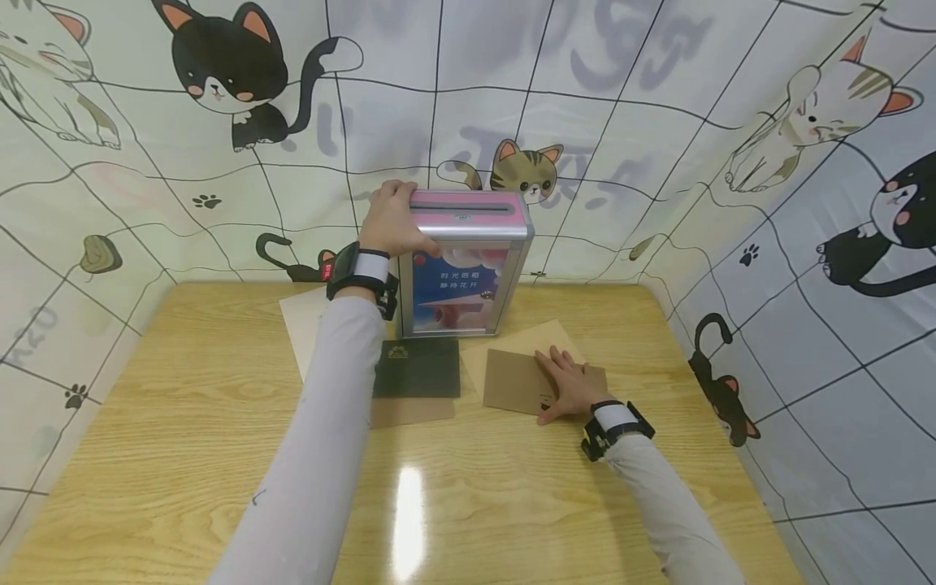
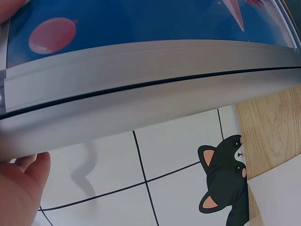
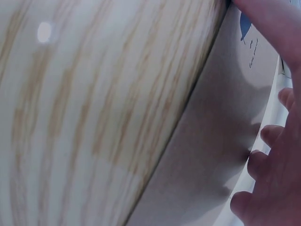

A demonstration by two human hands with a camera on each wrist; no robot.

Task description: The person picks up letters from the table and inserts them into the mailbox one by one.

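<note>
In the head view a letter box [image 1: 459,284] with a pink slotted top, metal frame and blue poster front stands upright at the table's back. My left hand [image 1: 395,219] grips its upper left corner, thumb on the front and fingers over the top and side. The left wrist view shows the metal frame edge [image 2: 141,101] and part of the left hand [image 2: 21,188]. My right hand [image 1: 570,386] rests across a brown kraft envelope [image 1: 512,382], fingers spread. In the right wrist view, fingertips reach the far edge of that envelope [image 3: 197,127]; a small blue drawing shows near the thumb.
A paler envelope [image 1: 544,337] lies partly under the brown one. A dark green envelope [image 1: 420,370] lies over another brown one [image 1: 413,412] in front of the box. White paper [image 1: 298,325] lies left, partly behind the left arm. A cat-print cloth [image 1: 409,106] surrounds the wooden table [image 1: 183,406].
</note>
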